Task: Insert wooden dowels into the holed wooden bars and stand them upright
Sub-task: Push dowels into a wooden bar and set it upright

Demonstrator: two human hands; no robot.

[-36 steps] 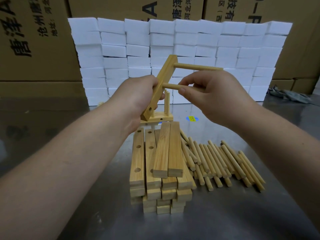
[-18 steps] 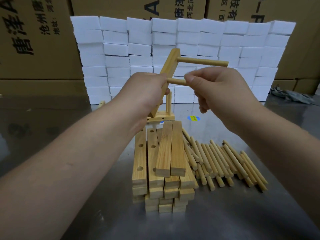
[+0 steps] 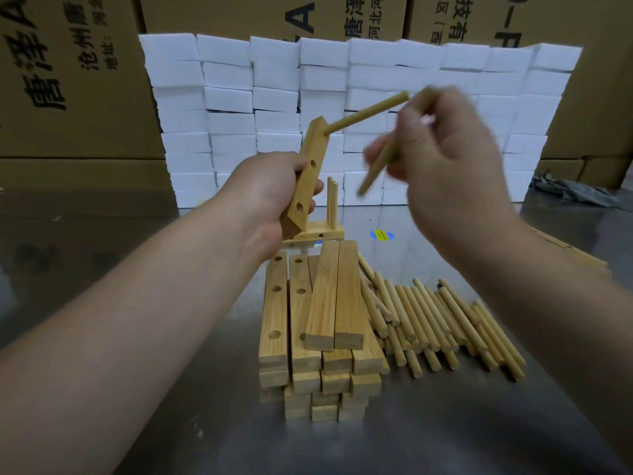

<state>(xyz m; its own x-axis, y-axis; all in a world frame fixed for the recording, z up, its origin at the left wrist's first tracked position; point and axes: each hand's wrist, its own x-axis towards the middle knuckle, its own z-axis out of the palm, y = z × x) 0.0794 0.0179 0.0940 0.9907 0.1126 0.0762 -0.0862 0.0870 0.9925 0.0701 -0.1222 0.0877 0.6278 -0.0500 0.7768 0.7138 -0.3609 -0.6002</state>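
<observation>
Bar (image 3: 308, 173) tilted above the table (image 3: 445, 423), left hand (image 3: 270, 197) in a closed grip round its lower half, top dowel (image 3: 366, 113) seated. Right hand (image 3: 448, 173) pinches a loose dowel (image 3: 375, 171), tip near the middle hole (image 3: 312, 163); line it square, then push straight

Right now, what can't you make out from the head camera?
All head view.
Right hand and the light wooden dowel it holds: motion-blurred, fingertip grip unclear.
Assembled wooden bar with upright dowels: partly hidden behind the left hand and its tan holed wooden bar.
Lower bars of the stack: covered by upper bars.
</observation>
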